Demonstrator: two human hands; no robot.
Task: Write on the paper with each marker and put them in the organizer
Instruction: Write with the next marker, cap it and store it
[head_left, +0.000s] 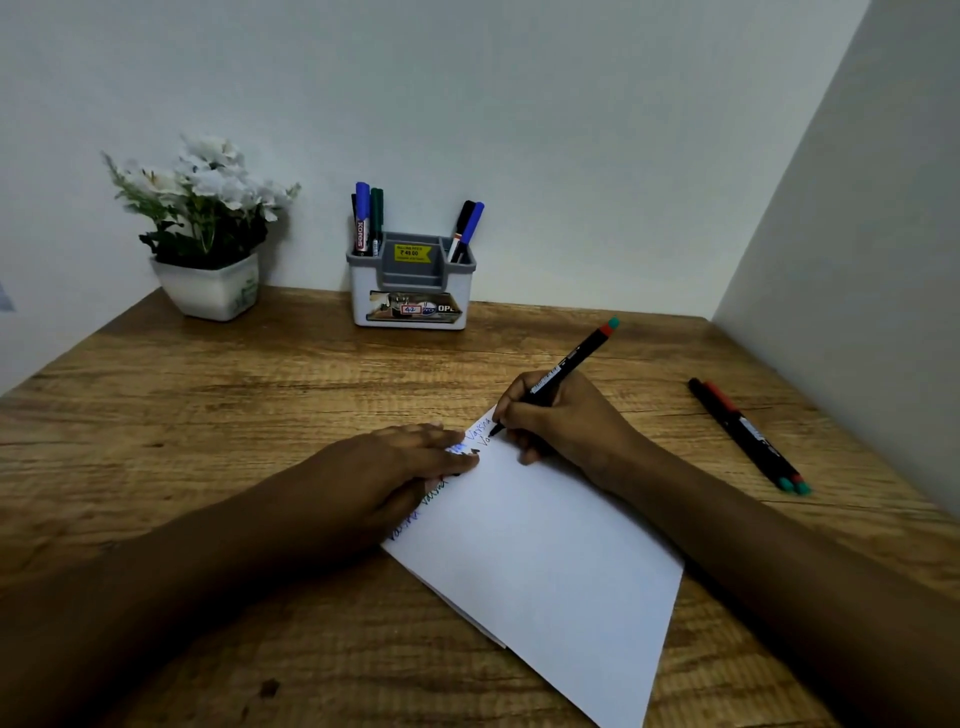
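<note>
Right hand (566, 423) pinches the marker (569, 365), tip apparently on the paper (545, 561), which the flat left hand (395, 467) presses.

The black marker (566, 366) in my right grip (561, 421) leans with its tip on the white paper (545, 545). Two more markers (748, 436) lie side by side at 3 o'clock. The organizer (410, 291) stands at 12 o'clock.

A single head-worn wide-angle view looks forward and down over the tabletop (218, 415), close above its near part, facing the back wall (571, 130) where it meets a side wall (857, 234).
</note>
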